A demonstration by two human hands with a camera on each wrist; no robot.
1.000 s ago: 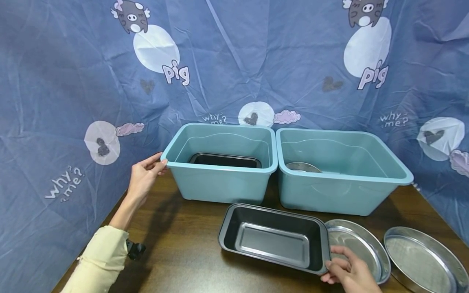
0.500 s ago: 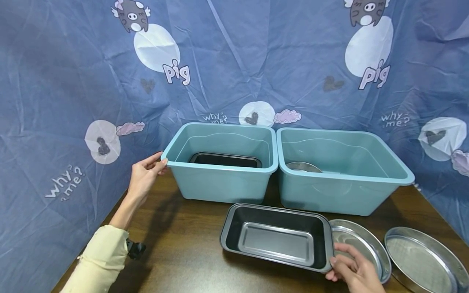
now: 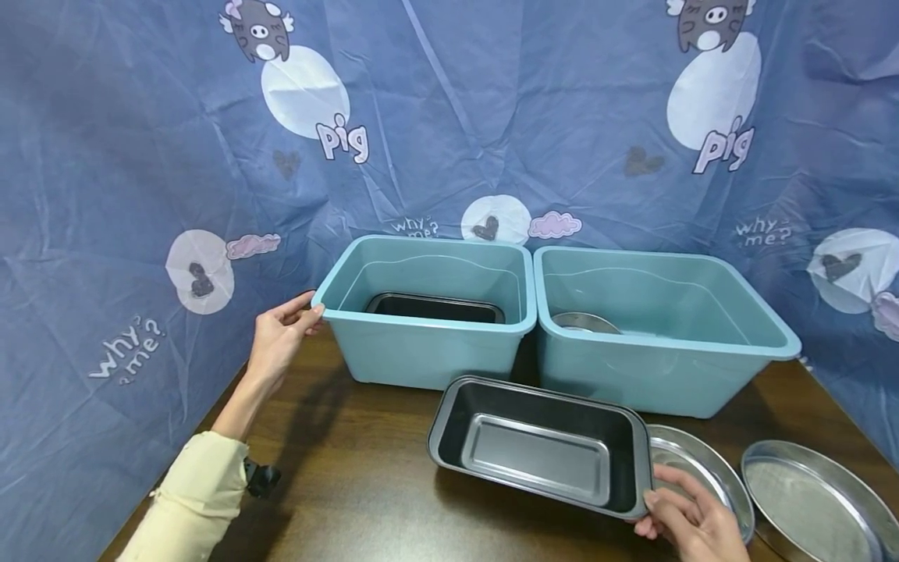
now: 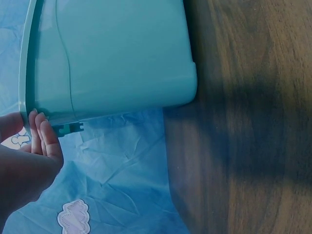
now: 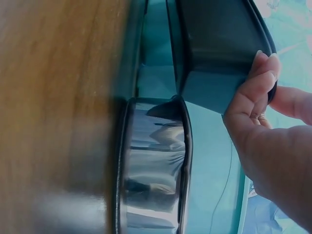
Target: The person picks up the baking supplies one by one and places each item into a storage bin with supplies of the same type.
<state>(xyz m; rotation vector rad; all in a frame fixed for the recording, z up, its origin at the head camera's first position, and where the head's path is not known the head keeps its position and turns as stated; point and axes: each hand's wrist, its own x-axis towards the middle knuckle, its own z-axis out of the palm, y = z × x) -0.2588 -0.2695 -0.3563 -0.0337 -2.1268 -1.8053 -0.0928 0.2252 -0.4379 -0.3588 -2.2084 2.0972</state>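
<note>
My right hand [image 3: 695, 515] pinches the right-hand rim of a dark rectangular loaf pan [image 3: 537, 449]. In the right wrist view the loaf pan [image 5: 214, 44] is raised off the table, thumb on one side of its rim and fingers on the other. At the left, my left hand [image 3: 277, 336] grips the front left corner of the left blue-green plastic bin [image 3: 428, 351]. Its thumb and fingers close over the bin's rim in the left wrist view. Inside that bin lies another dark pan [image 3: 435, 308], partly hidden by the front wall.
Beside the left bin stands a second blue-green bin [image 3: 632, 378] with a round metal pan [image 3: 586, 321] in it. Two round metal pans, a nearer one [image 3: 709, 460] and one farther right [image 3: 815, 499], lie on the wooden table [image 3: 365, 484]. A blue patterned cloth [image 3: 421, 117] hangs behind.
My right hand has moved slightly right with the loaf pan, whose far edge has risen toward the bins. The left hand keeps its hold on the bin corner.
</note>
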